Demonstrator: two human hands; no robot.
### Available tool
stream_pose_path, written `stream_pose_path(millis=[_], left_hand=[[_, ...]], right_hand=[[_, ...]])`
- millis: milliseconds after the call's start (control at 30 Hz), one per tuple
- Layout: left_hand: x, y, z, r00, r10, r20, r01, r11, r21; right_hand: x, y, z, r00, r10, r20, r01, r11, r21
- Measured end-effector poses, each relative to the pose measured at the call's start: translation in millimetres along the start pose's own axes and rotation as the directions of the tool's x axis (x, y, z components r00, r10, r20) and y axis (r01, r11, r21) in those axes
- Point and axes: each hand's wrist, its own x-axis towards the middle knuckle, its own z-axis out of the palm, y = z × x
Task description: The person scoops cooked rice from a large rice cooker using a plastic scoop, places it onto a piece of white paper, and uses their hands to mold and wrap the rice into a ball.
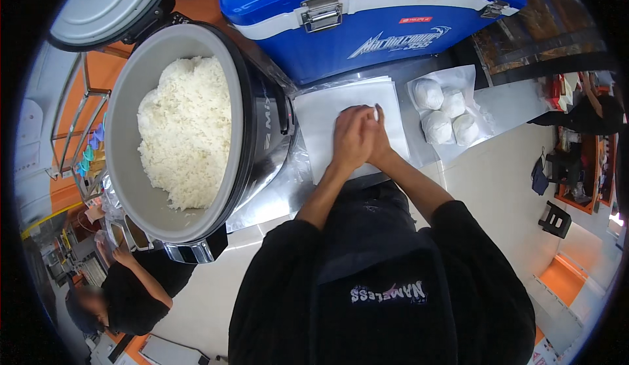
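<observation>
My left hand [353,136] and my right hand [381,139] are cupped tightly together over a stack of white paper sheets [314,119]. A small bit of a white bundle [376,114] shows between my fingers; the rest of it is hidden in my palms. To the right, several round white paper-wrapped bundles [436,127] sit close together on a translucent sheet [464,75]. On my left stands a large black rice cooker [260,114], its grey inner pot [123,134] heaped with cooked white rice [191,129].
A blue cooler box [314,50] with metal latches stands behind the paper. The cooker's lid [108,6] is raised. A steel table [260,210] carries these things. A co-worker [132,286] in dark clothing is at lower left; another person [597,112] is at far right. A black stool [555,220] stands on the floor.
</observation>
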Motion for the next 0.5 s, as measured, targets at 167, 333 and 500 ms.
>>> stream_pose_path(millis=[167,333,500], left_hand=[[4,-21,37,0.977,0.077,0.198,-0.126,0.960,0.251],[5,-40,31,0.996,0.085,0.041,-0.089,0.988,0.128],[7,-21,31,0.998,-0.033,-0.044,0.035,0.998,0.051]], right_hand=[[14,7,56,0.988,0.143,0.052,-0.145,0.989,0.024],[-9,1,58,0.932,0.081,0.353,0.070,0.915,-0.397],[11,9,65,0.958,0.094,0.270,0.115,0.738,-0.665]])
